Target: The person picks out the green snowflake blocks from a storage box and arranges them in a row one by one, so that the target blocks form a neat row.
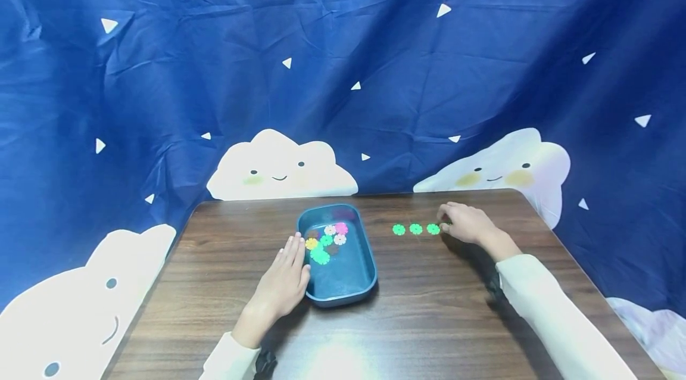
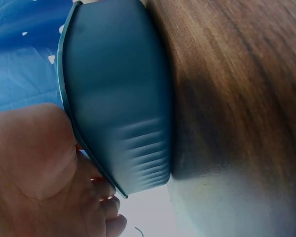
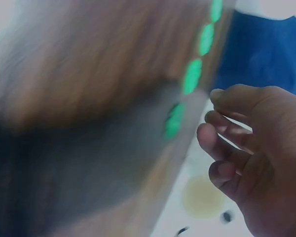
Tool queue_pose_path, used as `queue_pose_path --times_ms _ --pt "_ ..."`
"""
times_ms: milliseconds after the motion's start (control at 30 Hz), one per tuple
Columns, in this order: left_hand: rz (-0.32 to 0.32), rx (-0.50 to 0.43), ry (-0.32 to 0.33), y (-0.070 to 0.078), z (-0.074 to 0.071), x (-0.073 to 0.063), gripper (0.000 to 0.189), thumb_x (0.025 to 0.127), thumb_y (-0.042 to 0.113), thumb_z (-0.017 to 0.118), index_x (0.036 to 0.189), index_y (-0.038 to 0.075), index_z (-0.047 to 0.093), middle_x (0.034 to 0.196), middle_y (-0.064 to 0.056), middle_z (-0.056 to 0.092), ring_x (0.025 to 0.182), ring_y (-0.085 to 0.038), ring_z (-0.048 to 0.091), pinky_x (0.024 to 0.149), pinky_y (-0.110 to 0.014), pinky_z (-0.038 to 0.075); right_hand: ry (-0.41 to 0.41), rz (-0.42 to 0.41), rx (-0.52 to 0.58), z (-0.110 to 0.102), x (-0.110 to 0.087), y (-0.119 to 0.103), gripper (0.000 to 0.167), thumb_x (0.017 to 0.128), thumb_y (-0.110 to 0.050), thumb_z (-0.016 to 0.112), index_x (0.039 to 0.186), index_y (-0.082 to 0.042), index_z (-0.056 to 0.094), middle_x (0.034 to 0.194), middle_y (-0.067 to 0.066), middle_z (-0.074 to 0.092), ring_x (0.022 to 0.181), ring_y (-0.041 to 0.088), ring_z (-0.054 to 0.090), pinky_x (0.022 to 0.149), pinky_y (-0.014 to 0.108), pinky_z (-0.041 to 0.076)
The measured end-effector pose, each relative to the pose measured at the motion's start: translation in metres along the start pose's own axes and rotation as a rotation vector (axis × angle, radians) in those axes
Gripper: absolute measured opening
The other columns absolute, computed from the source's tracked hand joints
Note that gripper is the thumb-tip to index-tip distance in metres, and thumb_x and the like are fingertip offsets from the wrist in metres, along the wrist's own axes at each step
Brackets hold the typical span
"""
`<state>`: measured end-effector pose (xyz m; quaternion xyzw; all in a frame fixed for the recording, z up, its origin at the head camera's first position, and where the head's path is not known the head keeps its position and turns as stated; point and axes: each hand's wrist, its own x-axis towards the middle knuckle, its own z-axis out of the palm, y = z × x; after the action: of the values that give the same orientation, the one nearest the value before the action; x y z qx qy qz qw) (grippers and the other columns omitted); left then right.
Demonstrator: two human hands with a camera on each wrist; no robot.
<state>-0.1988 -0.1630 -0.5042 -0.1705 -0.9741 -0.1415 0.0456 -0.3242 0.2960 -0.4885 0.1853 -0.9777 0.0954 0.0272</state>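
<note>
Along the left rim of a dark blue-green plastic tray (image 1: pixel 343 276) lies my left hand (image 1: pixel 284 277), fingers straight. In the left wrist view this hand (image 2: pixel 34 163) rests against the rim of the tray (image 2: pixel 113 84), its fingers reaching past the edge. Flower-shaped green plastic discs form a row on the table, among them a middle disc (image 1: pixel 415 229). My right hand (image 1: pixel 465 224) is at the row's right end, covering the end disc in the head view. In the right wrist view that end disc (image 3: pixel 174 120) lies flat, and the right hand (image 3: pixel 266 138) hovers beside it, fingers loosely bent around nothing.
Inside the tray are several loose flower discs: a yellow one (image 1: pixel 312 243), a pink one (image 1: pixel 341 229), plus white, green and brown ones. The brown wooden table (image 1: pixel 429 308) ends at a blue curtain (image 1: pixel 375 70) printed with clouds.
</note>
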Motion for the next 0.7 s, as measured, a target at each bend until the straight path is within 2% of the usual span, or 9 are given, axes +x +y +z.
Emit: queue_pose_path --times_ms 167,267,467,567,700 --pt "0.014 -0.01 0.019 -0.001 0.001 0.001 0.061 0.112 0.023 0.045 0.162 -0.01 0.032 0.174 -0.026 0.026 0.163 -0.041 0.026 0.132 -0.056 0.029 0.051 -0.09 -0.002 -0.013 0.014 -0.037 0.003 0.094 -0.021 0.075 0.096 -0.019 0.074 0.095 -0.001 0.076 0.086 0.023 0.072 0.073 0.053 0.06" --pt "0.023 0.005 0.035 -0.002 0.004 0.0 0.062 0.112 0.024 0.044 0.163 -0.009 0.031 0.174 -0.025 0.026 0.164 -0.04 0.025 0.132 -0.056 0.028 0.08 -0.154 0.007 -0.021 0.023 -0.065 0.005 0.094 -0.021 0.074 0.089 -0.023 0.073 0.088 -0.006 0.073 0.079 0.017 0.068 0.068 0.05 0.058" --pt "0.029 -0.011 0.047 -0.002 0.006 -0.002 0.062 0.111 0.023 0.043 0.162 -0.01 0.033 0.174 -0.026 0.027 0.162 -0.042 0.027 0.131 -0.058 0.03 0.096 -0.279 -0.027 -0.025 0.036 -0.117 0.005 0.094 -0.022 0.074 0.089 -0.023 0.073 0.088 -0.008 0.072 0.077 0.015 0.067 0.067 0.045 0.058" --pt "0.031 -0.027 0.044 0.0 0.003 -0.002 0.061 0.111 0.022 0.044 0.161 -0.011 0.034 0.173 -0.027 0.028 0.162 -0.043 0.029 0.13 -0.059 0.031 0.081 -0.329 -0.04 -0.026 0.043 -0.14 0.004 0.093 -0.022 0.075 0.09 -0.022 0.073 0.089 -0.009 0.073 0.077 0.015 0.068 0.067 0.043 0.059" --pt "0.016 0.006 0.026 0.0 0.002 -0.001 0.061 0.113 0.023 0.045 0.162 -0.01 0.033 0.174 -0.026 0.027 0.163 -0.041 0.027 0.132 -0.056 0.029 0.04 -0.376 -0.049 -0.025 0.054 -0.168 0.004 0.095 -0.021 0.074 0.092 -0.022 0.073 0.088 -0.01 0.073 0.076 0.014 0.066 0.067 0.039 0.059"
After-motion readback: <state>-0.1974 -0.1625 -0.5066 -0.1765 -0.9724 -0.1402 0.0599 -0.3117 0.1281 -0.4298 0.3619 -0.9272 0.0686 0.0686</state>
